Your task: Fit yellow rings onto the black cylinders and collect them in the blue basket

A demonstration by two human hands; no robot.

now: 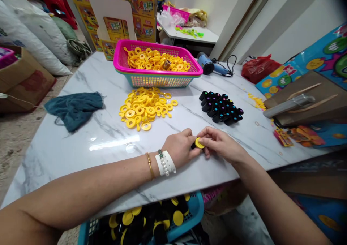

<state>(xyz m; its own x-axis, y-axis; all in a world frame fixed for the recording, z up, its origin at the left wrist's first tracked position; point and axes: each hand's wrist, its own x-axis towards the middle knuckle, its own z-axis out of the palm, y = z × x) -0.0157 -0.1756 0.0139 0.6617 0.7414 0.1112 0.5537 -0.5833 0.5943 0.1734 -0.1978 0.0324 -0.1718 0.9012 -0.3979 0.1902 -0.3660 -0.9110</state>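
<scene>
My left hand [180, 147] is closed round a small black cylinder [193, 145], mostly hidden by the fingers, low over the front of the table. A round yellow cap [200, 142] sits at the cylinder's end, under the thumb and fingers of my right hand [219, 144]. Beyond my hands, to the right, several black cylinders [221, 107] with coloured dots on top stand grouped together. Farther left lies a loose pile of yellow rings [148, 107] with small tabs. Below the table edge, a blue basket [199, 209] holds black pieces with yellow round ends.
A pink basket [159, 47] full of yellow rings stands at the table's back, nested in a teal one. A dark cloth [74, 109] lies left. At the back right are a blue heat-gun-like tool [207, 62] and a red bag [258, 68]; a cardboard box [298, 97] stands right.
</scene>
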